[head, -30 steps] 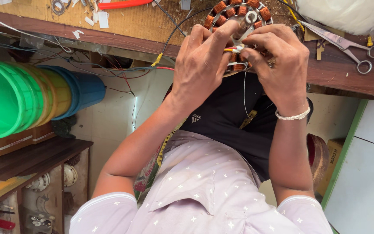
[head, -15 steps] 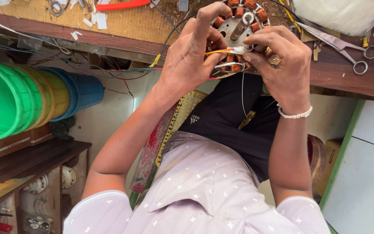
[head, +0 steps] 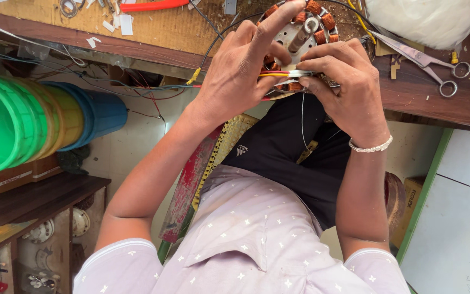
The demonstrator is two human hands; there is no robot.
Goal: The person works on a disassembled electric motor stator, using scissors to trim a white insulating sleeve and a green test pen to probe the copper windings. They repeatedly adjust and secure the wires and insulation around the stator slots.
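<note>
Copper-wound stator (head: 305,27), one, with two hands, left (head: 240,71) and right (head: 344,81), pinching its wire bundle (head: 286,73).

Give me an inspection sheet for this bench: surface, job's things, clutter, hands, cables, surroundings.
Surface: brown wooden bench, worn, with a cardboard sheet laid on it.
Job's things: round motor stator with copper-coloured coils, at the bench edge; red and yellow leads run across it.
Clutter: scissors, red-handled tool, paper scraps, white plastic bag.
Hands: left hand and right hand both on the stator, fingertips pinching a white sleeve on the leads.
Cables: thin wires hang loose below the bench edge.
Surroundings: stacked plastic buckets at left, wooden shelves with parts, white panel at right.
</note>
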